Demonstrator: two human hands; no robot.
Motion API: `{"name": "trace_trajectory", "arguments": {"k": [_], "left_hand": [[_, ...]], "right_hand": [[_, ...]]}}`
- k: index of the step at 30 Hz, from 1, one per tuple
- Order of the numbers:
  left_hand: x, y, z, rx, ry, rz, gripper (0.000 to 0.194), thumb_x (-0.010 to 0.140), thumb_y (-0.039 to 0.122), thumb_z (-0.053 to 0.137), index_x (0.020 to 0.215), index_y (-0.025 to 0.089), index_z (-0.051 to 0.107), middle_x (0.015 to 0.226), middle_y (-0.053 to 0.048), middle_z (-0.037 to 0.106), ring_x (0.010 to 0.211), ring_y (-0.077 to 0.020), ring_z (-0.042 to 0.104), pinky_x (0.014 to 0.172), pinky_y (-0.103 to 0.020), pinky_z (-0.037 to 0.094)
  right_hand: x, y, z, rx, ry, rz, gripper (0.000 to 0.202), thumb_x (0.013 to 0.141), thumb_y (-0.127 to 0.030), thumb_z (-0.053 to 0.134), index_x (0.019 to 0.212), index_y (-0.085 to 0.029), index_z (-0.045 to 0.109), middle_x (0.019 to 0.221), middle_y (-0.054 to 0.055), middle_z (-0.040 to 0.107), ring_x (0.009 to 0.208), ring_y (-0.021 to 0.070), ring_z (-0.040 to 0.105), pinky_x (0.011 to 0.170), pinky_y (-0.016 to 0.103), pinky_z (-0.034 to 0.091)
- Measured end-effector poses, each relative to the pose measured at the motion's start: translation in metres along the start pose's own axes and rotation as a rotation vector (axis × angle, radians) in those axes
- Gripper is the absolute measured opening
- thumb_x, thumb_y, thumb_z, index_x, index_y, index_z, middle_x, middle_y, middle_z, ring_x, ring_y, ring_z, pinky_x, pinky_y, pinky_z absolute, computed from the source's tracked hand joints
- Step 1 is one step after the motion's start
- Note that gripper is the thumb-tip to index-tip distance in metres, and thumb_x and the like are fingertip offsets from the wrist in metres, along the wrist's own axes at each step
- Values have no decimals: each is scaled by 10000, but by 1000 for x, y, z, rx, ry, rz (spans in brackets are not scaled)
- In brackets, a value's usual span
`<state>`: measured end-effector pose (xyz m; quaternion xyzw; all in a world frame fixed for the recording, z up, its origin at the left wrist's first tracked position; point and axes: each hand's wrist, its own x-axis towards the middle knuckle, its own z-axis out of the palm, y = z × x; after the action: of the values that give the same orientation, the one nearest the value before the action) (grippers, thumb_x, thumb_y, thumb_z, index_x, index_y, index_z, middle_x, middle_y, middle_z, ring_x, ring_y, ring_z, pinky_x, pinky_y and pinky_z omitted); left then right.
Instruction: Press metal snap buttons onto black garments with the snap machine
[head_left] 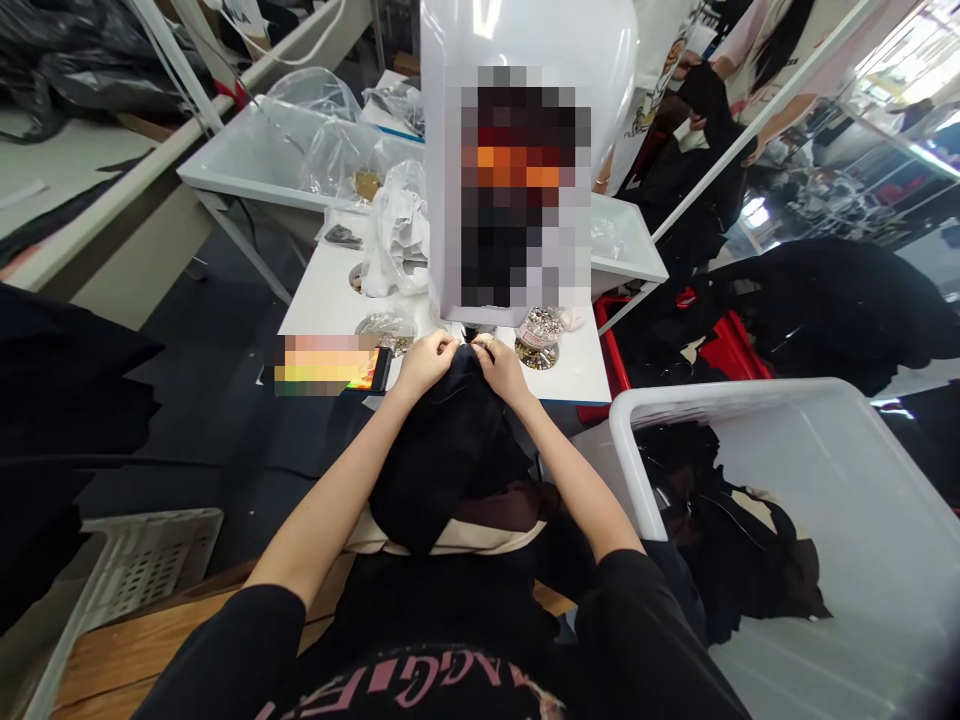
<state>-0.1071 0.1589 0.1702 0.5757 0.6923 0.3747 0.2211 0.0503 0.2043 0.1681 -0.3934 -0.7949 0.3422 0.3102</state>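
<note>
A dark garment (442, 450) with brown and cream parts hangs from the edge of the white table down over my lap. My left hand (431, 360) pinches its upper edge from the left. From the right, my right hand (497, 365) grips the same edge, fingers closed close to the other hand. Both hands are just under the head of a white machine (439, 200), whose dark lower tip (470, 332) comes down between them. The fingertips and the exact spot under the tip are too small to make out.
Small metal pieces (538, 340) fill round wells in the white table (315, 290). A phone (381, 370) lies at the left edge. At right stands a white bin (750, 395) with dark garments (735, 540). Behind it is a red crate (731, 345). Another person (787, 90) holds dark cloth.
</note>
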Motion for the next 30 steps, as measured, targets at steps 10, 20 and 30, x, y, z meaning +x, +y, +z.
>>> {"name": "trace_trajectory", "arguments": {"k": [10, 20, 30], "left_hand": [[-13, -2, -4, -14, -1, 289, 305, 788, 392, 580, 990, 174, 650, 1046, -96, 690, 1053, -257, 586, 988, -407, 424], [-11, -1, -2, -3, 7, 267, 290, 771, 370, 600, 960, 157, 656, 1014, -112, 697, 1020, -268, 601, 945, -400, 448], [-9, -2, -2, 3, 9, 250, 282, 748, 378, 626, 941, 177, 665, 999, -101, 699, 996, -265, 611, 933, -393, 457]], "right_hand": [[5, 6, -2, -47, -34, -85, 219, 914, -241, 426, 988, -193, 627, 1028, 39, 667, 962, 149, 599, 889, 276, 443], [-5, 9, -13, -55, -82, -183, 276, 896, -303, 524, 1118, -185, 636, 1083, 72, 648, 1033, 166, 579, 945, 306, 432], [-4, 10, -15, -59, -100, -202, 301, 904, -295, 509, 1152, -185, 640, 1057, 77, 648, 1018, 171, 577, 951, 328, 430]]}}
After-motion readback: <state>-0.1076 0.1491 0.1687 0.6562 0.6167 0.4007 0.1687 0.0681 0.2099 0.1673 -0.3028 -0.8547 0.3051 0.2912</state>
